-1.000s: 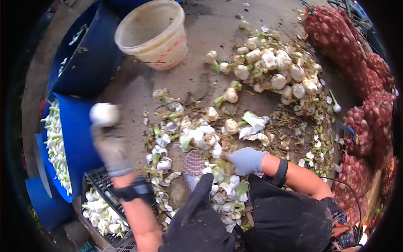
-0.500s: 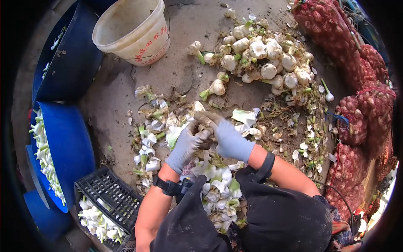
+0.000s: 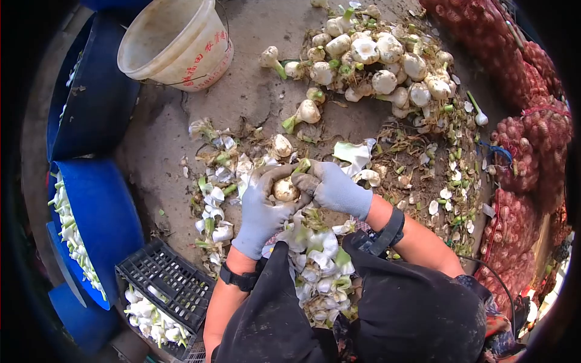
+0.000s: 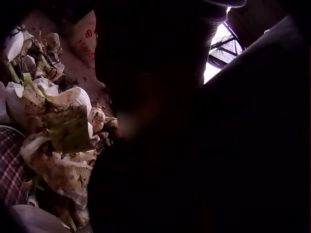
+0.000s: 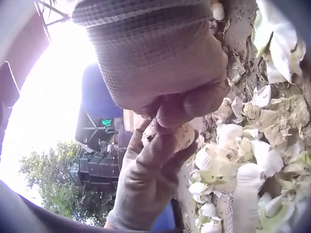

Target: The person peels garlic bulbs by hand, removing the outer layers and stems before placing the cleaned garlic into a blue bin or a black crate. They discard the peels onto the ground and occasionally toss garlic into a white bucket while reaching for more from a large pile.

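L hand (image 3: 260, 213) grips garlic bulb (image 3: 285, 190), R hand (image 3: 340, 191) pinches nr stem (image 3: 303, 165); uneven pull could drop bulb.

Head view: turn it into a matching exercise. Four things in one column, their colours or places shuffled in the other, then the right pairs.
Column one
1. Bucket
2. Garlic bulb
3. Mesh sacks
4. Crate

Column two
A. Red, along the right edge of the view
B. Black, with a grid of openings
C. Off-white, with red writing on its side
D. Between the gloved left hand and right hand

Right pairs: 1-C, 2-D, 3-A, 4-B
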Demonstrator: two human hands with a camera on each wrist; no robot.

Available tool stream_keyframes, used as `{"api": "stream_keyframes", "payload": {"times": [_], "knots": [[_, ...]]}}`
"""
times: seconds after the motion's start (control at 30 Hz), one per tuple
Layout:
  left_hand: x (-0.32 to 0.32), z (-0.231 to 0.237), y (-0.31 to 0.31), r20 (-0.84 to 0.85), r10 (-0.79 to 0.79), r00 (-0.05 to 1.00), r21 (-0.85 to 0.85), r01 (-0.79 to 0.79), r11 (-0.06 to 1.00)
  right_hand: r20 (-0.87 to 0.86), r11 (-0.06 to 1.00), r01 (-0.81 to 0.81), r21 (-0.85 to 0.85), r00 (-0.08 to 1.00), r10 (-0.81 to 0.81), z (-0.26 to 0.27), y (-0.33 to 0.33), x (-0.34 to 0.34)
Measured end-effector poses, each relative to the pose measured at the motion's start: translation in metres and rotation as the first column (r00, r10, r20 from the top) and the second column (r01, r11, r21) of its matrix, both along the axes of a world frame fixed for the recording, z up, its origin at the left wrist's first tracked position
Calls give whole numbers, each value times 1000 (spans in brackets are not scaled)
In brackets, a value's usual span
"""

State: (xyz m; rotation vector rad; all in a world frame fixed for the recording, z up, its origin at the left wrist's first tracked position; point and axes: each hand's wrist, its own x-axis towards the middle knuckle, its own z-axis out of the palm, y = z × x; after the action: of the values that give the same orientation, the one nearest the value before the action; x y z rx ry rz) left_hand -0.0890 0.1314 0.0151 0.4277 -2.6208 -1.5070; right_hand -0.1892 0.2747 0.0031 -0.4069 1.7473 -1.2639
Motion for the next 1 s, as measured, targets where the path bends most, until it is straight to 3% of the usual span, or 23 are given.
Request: {"api": "stream_keyframes", "payload": {"times": [0.07,0.1,0.13,0.17,0.2,0.23,0.27,0.33,0.37,0.4,0.43,0.47,0.53,0.6,0.63,0.67,0.73,0.77,0.8,0.87,0.9,0.93,1.0], "knots": [[0,2,-3,66,7,998,136,-16,991,-78,1000,-13,1,997,13,-6,2,5],[0,5,-5,148,-6,989,340,-45,939,-10,1000,-11,22,1000,12,-2,3,4],[2,3,-8,150,-3,989,337,-48,940,-8,1000,-14,19,1000,14,2,4,3],[3,0,-13,187,57,981,631,-164,758,-100,998,-43,35,994,46,5,6,0],[6,-4,-17,242,98,965,841,-259,475,-188,996,-69,54,979,78,6,6,0],[10,-8,-23,245,69,967,908,-254,333,-453,980,-109,167,874,174,2,6,1],[10,-10,-24,246,68,967,907,-255,335,-452,980,-108,165,875,173,-2,5,2],[6,-9,-25,247,89,965,952,-259,161,-623,995,-86,54,776,100,-13,5,3],[5,-4,-22,203,126,971,950,-227,213,-684,988,-64,-142,728,-51,-19,3,2],[5,-5,-19,205,123,971,951,-227,212,-683,988,-61,-140,728,-52,-13,2,1],[6,-8,-16,152,67,986,844,-165,510,-327,985,-16,-173,944,-42,-1,1,-2],[5,-10,-14,116,-5,993,652,-73,755,85,982,41,-186,996,-25,5,-1,-4],[2,-6,-16,130,-15,991,666,-77,742,88,986,74,-152,994,-61,3,-3,-5],[2,0,-26,453,0,892,778,-395,487,93,999,38,15,995,-40,2,-4,-8],[-1,-20,-32,356,164,920,758,-387,525,306,999,30,29,951,-38,6,-5,-7],[6,-29,-33,358,166,919,756,-390,526,309,999,29,28,951,-36,4,-5,0],[-1,-9,-24,105,194,975,630,-216,746,362,991,130,-46,926,-104,-11,-5,15],[0,-11,-30,-37,-25,999,33,26,999,-163,990,-67,-126,986,46,-21,-4,12],[1,-11,-30,-36,-26,999,32,27,999,-161,990,-66,-127,986,45,-23,-2,14],[4,-9,-32,206,-54,977,132,27,991,-456,952,-257,167,836,306,-19,-3,13],[5,-11,-30,260,28,965,378,-129,917,-578,937,-208,279,743,337,-8,-3,10],[9,-9,-29,261,24,965,381,-126,916,-577,937,-204,283,745,336,-6,-2,5],[13,0,-29,306,10,952,814,-267,516,-640,888,-101,449,657,399,-7,0,-6]]}}
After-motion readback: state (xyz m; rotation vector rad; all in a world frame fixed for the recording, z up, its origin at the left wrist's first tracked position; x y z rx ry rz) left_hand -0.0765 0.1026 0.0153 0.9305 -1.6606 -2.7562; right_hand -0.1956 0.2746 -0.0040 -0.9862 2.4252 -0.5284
